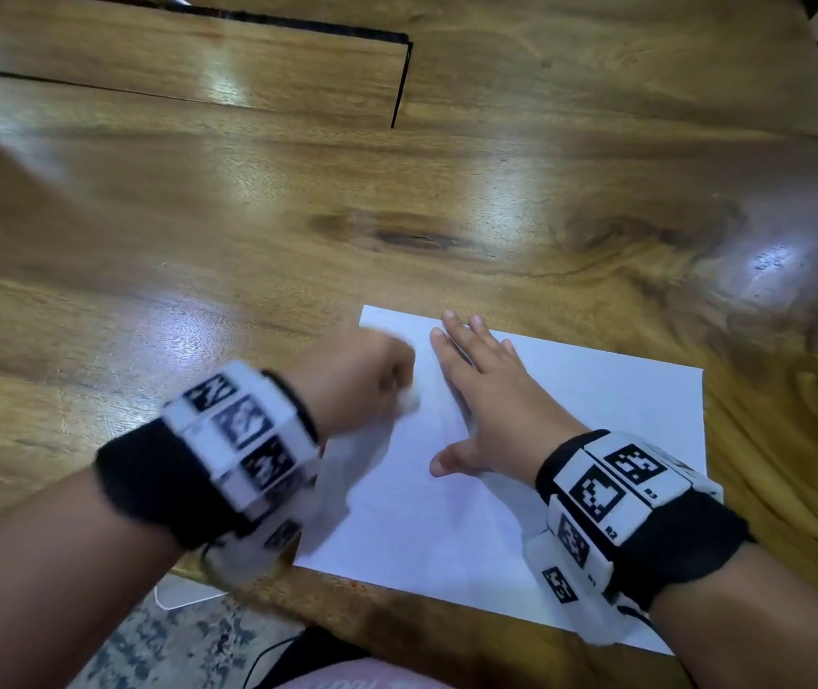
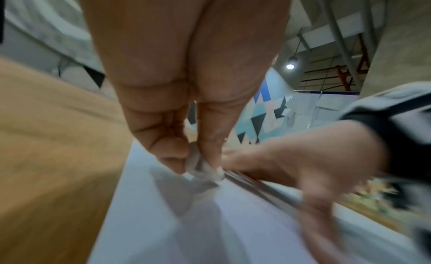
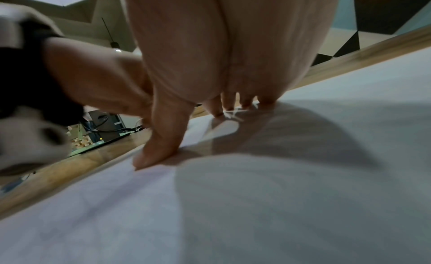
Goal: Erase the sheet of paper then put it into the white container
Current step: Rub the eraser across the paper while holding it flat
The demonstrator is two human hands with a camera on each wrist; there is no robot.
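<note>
White sheet of paper point(image 1: 571, 430) is pinned flat to the wooden table point(image 1: 248, 231) under the spread, straight fingers of the right hand point(image 1: 486, 405); just beside them, a small pale eraser point(image 2: 198, 163) is pinched in the curled left hand point(image 1: 352, 380) against the sheet; erasing is judged under way; no white container is seen, so stowing remains.

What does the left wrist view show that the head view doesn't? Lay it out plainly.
Only the left wrist view: the left hand pinching a small white eraser against the paper. Only the head view: the whole sheet on the table, with both wristbands; the eraser is just a white blur there. Both: the right hand lying flat on the paper beside the left hand.
</note>
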